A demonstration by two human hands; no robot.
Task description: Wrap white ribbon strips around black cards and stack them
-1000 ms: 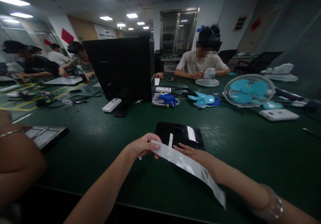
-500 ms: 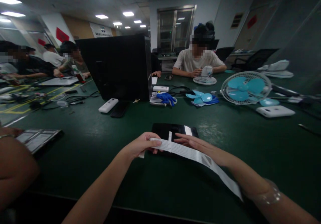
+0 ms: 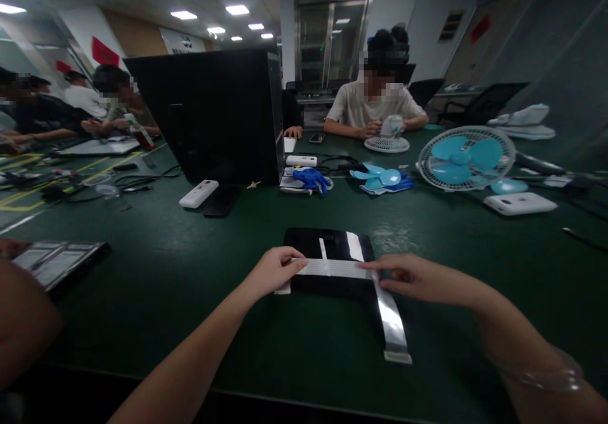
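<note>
A flat ribbon cable [image 3: 349, 269], white with a silvery tail, lies across a thin black panel [image 3: 308, 240] on the table. Its right part bends down toward me and ends in a pale connector. My left hand [image 3: 273, 272] is closed on the cable's left end, thumb on top. At the bend, my right hand [image 3: 413, 275] has its index finger pressed on the cable, with the thumb close below and the other fingers curled. White strips are on the panel's upper part, and a small white piece [image 3: 283, 289] shows under my left hand.
Behind the panel stand a large black computer case [image 3: 209, 120], a white device [image 3: 199, 194] and a dark phone [image 3: 221, 202]. Fan blades [image 3: 380, 177], a fan in its grille [image 3: 465, 158] and another white device [image 3: 520, 203] are at right. Another person's arm [image 3: 26, 322] is at left.
The cable has come down flat onto the panel, and its tail now bends sharply toward me. My right hand has gone from lying stretched along the cable to pressing at the bend.
</note>
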